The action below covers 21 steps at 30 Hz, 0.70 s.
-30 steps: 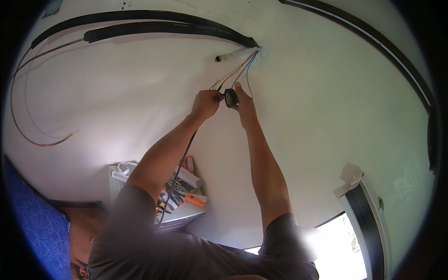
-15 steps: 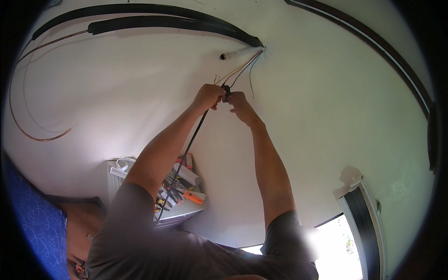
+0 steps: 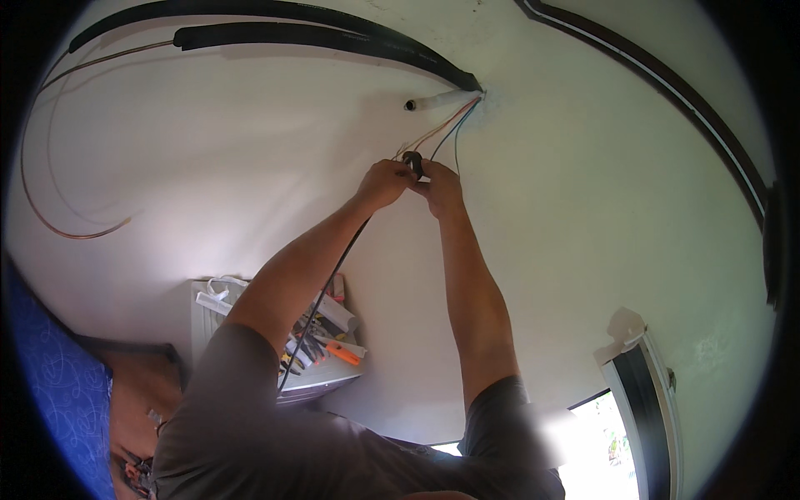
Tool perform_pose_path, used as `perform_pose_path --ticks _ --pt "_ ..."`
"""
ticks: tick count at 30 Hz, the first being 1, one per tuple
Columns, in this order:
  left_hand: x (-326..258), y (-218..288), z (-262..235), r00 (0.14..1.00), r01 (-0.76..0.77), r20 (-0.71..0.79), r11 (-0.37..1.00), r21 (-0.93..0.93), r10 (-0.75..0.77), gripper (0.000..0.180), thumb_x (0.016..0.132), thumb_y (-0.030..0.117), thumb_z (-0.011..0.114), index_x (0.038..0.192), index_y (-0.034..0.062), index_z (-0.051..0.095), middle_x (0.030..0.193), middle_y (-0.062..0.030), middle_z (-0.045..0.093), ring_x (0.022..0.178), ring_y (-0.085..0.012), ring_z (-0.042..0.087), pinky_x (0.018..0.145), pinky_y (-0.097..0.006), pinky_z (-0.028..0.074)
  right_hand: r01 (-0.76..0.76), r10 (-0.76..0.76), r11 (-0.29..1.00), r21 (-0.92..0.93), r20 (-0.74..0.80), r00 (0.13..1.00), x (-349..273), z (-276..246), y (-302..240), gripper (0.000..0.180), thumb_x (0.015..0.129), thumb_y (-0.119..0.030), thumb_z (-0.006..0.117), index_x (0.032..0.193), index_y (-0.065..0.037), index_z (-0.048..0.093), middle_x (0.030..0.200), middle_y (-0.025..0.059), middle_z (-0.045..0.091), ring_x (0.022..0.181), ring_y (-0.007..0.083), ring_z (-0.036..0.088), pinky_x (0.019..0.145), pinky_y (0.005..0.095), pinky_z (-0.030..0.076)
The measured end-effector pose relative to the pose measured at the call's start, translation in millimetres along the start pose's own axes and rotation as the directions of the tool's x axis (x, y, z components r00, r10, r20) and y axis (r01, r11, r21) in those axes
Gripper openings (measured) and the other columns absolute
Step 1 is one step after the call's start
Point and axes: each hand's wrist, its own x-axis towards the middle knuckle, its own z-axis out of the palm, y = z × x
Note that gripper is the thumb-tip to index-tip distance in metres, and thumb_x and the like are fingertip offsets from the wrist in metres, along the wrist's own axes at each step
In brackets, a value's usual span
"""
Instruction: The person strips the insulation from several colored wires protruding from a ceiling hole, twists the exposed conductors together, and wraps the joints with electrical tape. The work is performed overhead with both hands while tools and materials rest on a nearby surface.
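Note:
Both hands are raised together in front of the pale wall, below the hole where the wires come out. My left hand [image 3: 387, 183] is closed around the upper end of a black cable [image 3: 340, 265], which hangs down past my left forearm. My right hand [image 3: 440, 187] pinches a small black ring that looks like a roll of electrical tape [image 3: 414, 162], right beside my left fingertips. Thin coloured wires [image 3: 451, 125] run from the hole down to my hands; a blue wire [image 3: 457, 148] passes behind my right hand. My fingers hide where the cable and wires meet.
Black foam-insulated pipes [image 3: 333, 35] curve left from the hole, with a bare copper pipe [image 3: 79, 237] at the end. A white pipe stub [image 3: 429, 102] sticks out nearby. Below, a white cabinet [image 3: 321, 387] carries hand tools [image 3: 343, 353]. A window [image 3: 602, 433] is lower right.
My right hand has moved up and closer against my left, and the black tape roll has turned between them. The view has shifted slightly.

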Motion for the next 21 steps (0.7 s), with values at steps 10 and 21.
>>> perform_pose_path --ticks 10,21 --pt "19 19 -5 0.826 0.563 0.2 0.785 -0.258 -0.526 0.05 0.099 0.047 0.069 0.103 -0.0019 0.077 0.078 -0.0074 0.065 0.065 -0.0185 0.067 0.057 -0.035 0.06 0.06 -0.095 0.923 0.379 0.076 0.993 2 -30 25 0.03 0.107 -0.008 0.056 0.13 0.011 0.062 0.121 0.014 0.068 0.111 0.0254 0.067 0.107 0.0414 0.053" --pt "10 30 9 0.795 0.59 0.309 0.544 -0.597 -0.522 0.059 0.084 0.066 0.081 0.099 0.0093 0.072 0.095 -0.0039 0.064 0.081 -0.0165 0.067 0.069 -0.032 0.055 0.189 -0.204 0.974 -0.124 -0.121 0.972 -9 -20 14 0.028 0.104 -0.017 0.067 0.12 0.006 0.072 0.107 0.0121 0.074 0.097 0.0205 0.071 0.087 0.0319 0.058"
